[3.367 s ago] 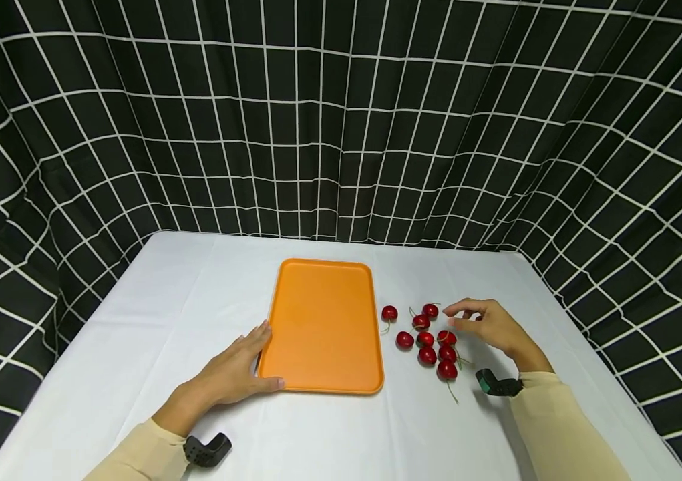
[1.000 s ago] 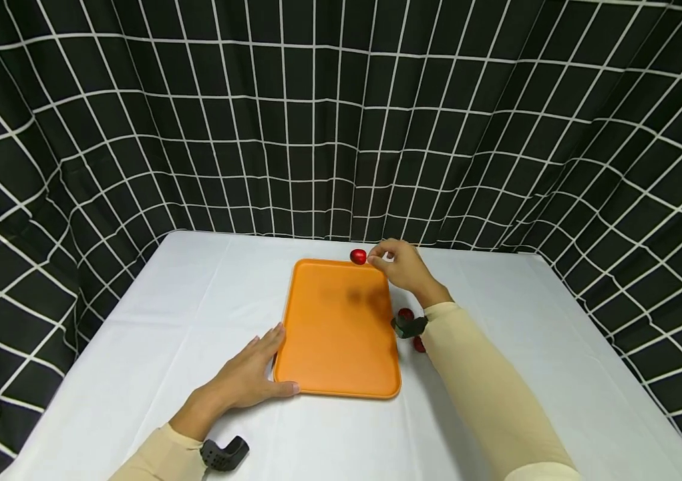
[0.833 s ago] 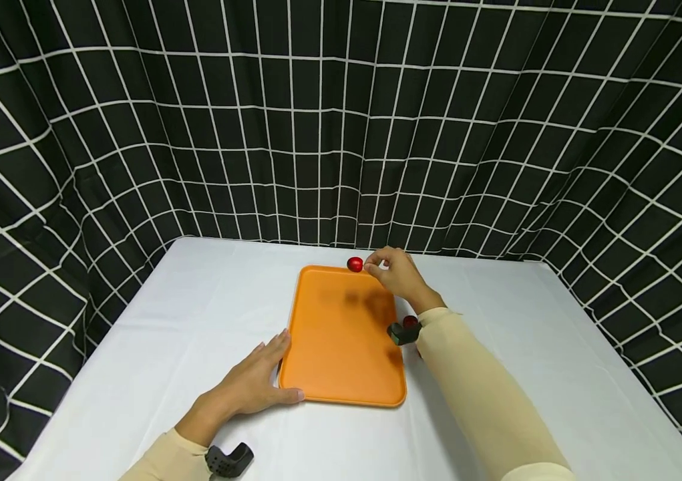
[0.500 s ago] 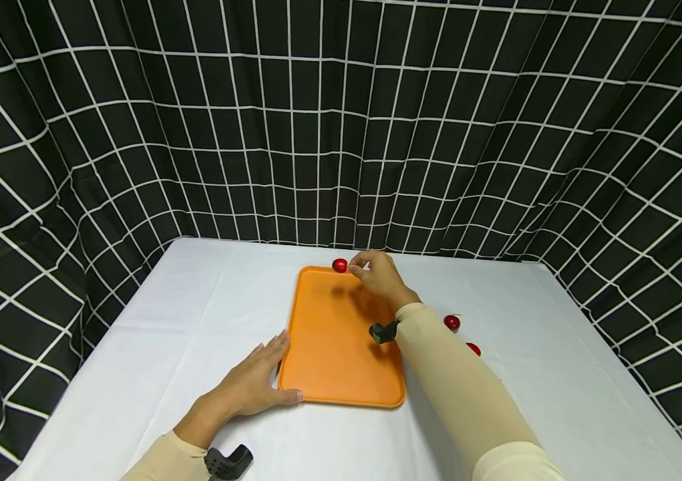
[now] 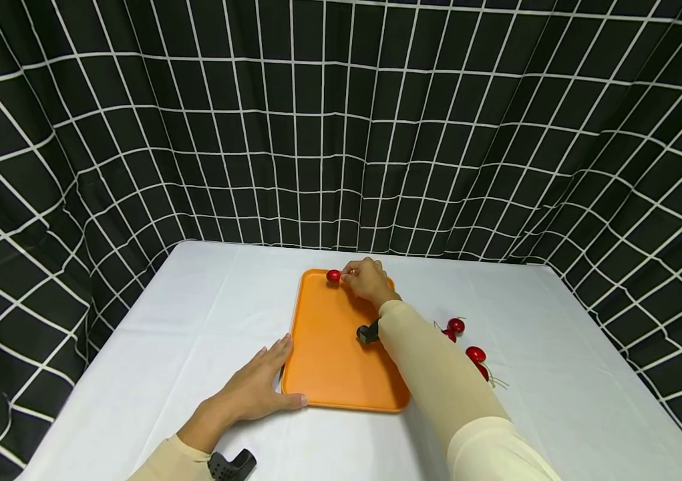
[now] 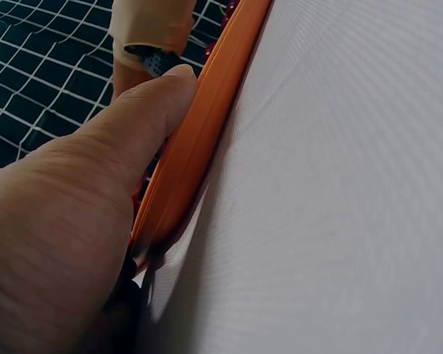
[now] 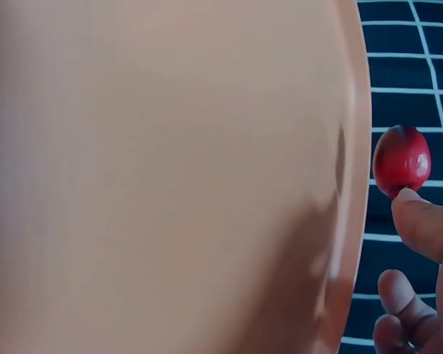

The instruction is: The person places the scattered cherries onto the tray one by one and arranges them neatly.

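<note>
An orange rectangular tray (image 5: 341, 364) lies on the white cloth with a raised rim. My left hand (image 5: 250, 393) rests at its near left corner, fingers along the left side and thumb on the front rim. The left wrist view shows that thumb (image 6: 162, 103) lying against the orange rim (image 6: 196, 144). Over the tray's far end, my right hand (image 5: 367, 279) pinches a red cherry (image 5: 333, 276) at its stem end. In the right wrist view, the cherry (image 7: 402, 164) sits at the tip of a finger (image 7: 426, 227), past the tray's rim.
Several loose cherries (image 5: 475, 354) with stems lie on the white tablecloth (image 5: 545, 334) to the right of the tray, partly hidden by my right sleeve (image 5: 437, 374). A black curtain (image 5: 341, 133) with white grid lines stands behind the table and along both sides.
My right hand has gone from beside the cherries to over the tray's far end, carrying one cherry. Lately it has shifted left and lower. My left hand keeps its place on the tray.
</note>
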Motion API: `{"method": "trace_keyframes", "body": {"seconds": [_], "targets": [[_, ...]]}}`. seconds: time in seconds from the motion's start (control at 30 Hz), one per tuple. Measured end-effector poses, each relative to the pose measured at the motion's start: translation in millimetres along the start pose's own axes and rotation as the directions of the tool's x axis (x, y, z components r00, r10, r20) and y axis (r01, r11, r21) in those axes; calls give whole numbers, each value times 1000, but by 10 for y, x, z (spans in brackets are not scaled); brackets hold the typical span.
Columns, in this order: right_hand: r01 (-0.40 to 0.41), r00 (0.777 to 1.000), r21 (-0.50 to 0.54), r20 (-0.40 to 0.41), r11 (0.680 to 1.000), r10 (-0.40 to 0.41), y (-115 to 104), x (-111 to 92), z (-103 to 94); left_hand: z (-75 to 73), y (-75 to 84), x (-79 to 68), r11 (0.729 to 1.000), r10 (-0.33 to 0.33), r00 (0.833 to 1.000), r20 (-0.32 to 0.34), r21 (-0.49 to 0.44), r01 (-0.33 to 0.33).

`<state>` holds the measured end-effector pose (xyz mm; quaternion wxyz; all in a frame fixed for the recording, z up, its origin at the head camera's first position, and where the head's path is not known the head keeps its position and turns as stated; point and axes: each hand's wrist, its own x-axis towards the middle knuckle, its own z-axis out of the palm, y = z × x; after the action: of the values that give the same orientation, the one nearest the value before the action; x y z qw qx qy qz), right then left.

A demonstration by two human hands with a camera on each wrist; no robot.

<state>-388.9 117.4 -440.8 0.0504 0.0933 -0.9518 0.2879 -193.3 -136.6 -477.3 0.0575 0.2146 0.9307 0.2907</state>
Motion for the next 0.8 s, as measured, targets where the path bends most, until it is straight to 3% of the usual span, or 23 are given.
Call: {"method": "trace_keyframes", "body": {"seconds": [0.33,0.8], "targets": [[-10,998,-114,56,993,16,-80,123,108,18,0,-35,1000,1,1000,7,-6,-1],[-25,999,-134,36,991,30,-45,207,127,2,-2,2,1000,18,1000,9,-7,-18]]}}
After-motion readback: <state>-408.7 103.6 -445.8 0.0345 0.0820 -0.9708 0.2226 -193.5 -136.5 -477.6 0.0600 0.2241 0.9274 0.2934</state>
